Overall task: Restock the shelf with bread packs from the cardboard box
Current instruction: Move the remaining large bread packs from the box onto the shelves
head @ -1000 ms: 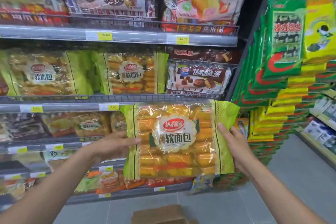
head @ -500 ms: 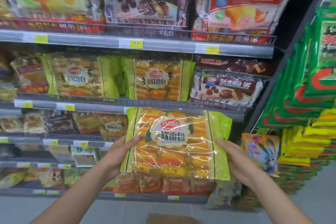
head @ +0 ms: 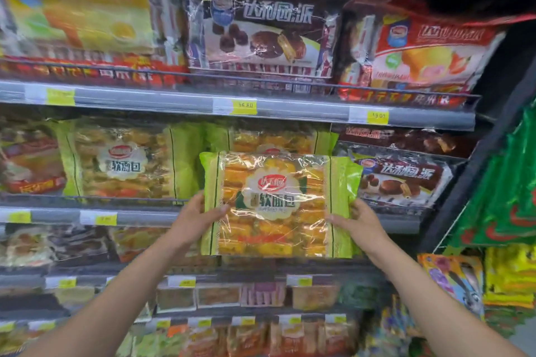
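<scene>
Crinkled glossy plastic bread pack (head: 275, 203), flat, rectangular, green-edged, gripped at both sides by left hand (head: 195, 216) and right hand (head: 359, 222).

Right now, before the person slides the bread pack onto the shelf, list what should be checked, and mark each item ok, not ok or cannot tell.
1. Grip: the left hand and the right hand hold the bread pack by its side edges: ok.
2. Orientation: the pack is upright with its label facing out: ok.
3. Right row: the shelf pack behind it is the same green kind: ok.
4. Bottom of the held pack raised above the shelf edge: cannot tell from one view.
5. Room in front of that shelf pack: cannot tell, since the held pack hides it.
</scene>
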